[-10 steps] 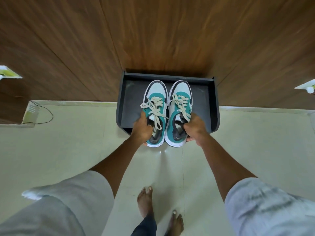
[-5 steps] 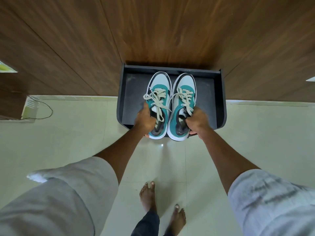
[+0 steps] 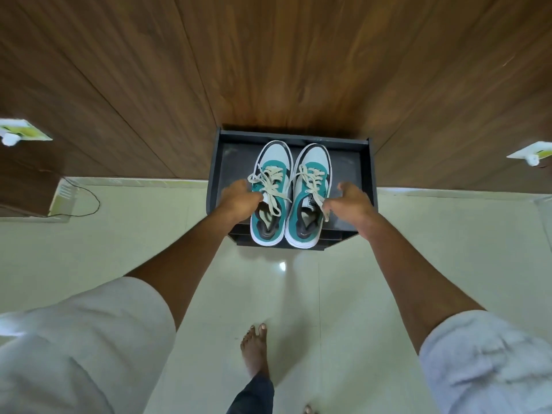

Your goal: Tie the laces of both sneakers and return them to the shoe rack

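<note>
Both teal sneakers are set side by side on the black shoe rack. The left hand is loosely curled beside them and the right hand is spread; nothing is gripped.

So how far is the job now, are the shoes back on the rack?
Done: both sneakers sit side by side on the rack, laces in bows. In hand: the left hand touches one sneaker; the right hand is open beside the other. Left: only pulling the hands away.

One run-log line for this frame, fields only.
phase: placing | sneakers: side by side on shoe rack, laces tied | left hand: open | right hand: open
</note>
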